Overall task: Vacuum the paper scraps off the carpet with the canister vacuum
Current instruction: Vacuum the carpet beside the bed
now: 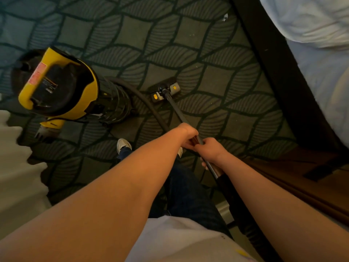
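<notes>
The left hand (188,134) had its fingers curled tight round the wand (177,108), knuckles up. The right hand (211,150) gripped the same wand just behind it, fingers wrapped under the tube. Whether the two hands touched I could not tell. From that grip the wand ran straight forward and down to the nozzle (165,91), which sat flat on the carpet (217,82).

The hose (149,104) curved from the canister (56,86), passed just left of the nozzle and went out of sight under the left hand. The canister stood on the carpet left of the nozzle, near it but apart. A shoe (123,145) rested on the carpet left of the nozzle and nearer the person.

Beyond the nozzle and to its right the carpet lay open as far as the dark bed frame (273,63). The frame's straight edge ran diagonally, well right of the nozzle, with pale bedding (317,35) over it. One white scrap (225,17) lay far beyond the nozzle and to its right, just beside that edge. A few tiny pale specks (192,35) showed between scrap and nozzle. Brown wooden furniture (302,176) closed the carpet far right of the nozzle, on the person's side. A pale scalloped edge (17,157) bounded it far left of the nozzle, past the canister.
</notes>
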A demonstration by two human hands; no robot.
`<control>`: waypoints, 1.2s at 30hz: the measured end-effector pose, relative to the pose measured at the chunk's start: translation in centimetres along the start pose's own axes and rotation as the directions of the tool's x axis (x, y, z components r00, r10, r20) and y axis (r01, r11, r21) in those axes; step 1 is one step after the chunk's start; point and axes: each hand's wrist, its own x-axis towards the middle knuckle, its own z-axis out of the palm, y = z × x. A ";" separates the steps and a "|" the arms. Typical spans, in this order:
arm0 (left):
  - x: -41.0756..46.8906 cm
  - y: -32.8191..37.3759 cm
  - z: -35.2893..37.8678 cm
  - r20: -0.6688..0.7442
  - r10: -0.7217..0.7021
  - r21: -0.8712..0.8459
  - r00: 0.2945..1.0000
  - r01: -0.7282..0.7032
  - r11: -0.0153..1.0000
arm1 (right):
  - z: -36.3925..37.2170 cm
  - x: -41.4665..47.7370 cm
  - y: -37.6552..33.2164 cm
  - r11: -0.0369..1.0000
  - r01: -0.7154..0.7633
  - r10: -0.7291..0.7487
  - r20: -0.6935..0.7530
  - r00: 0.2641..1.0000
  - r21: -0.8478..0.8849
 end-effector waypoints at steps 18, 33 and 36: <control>-3.3 8.8 -0.8 -0.113 0.251 0.073 0.961 -0.244 0.967 | -6.1 -1.2 -4.3 0.970 0.209 -0.186 -0.175 0.967 0.123; 2.4 29.2 -4.5 -0.120 0.369 0.158 0.922 -0.350 0.923 | -19.3 7.5 -17.0 0.953 0.244 -0.179 -0.316 0.932 0.179; 4.5 34.4 -5.3 -0.122 0.388 0.198 0.914 -0.361 0.911 | -22.5 10.4 -20.1 0.947 0.249 -0.170 -0.339 0.925 0.203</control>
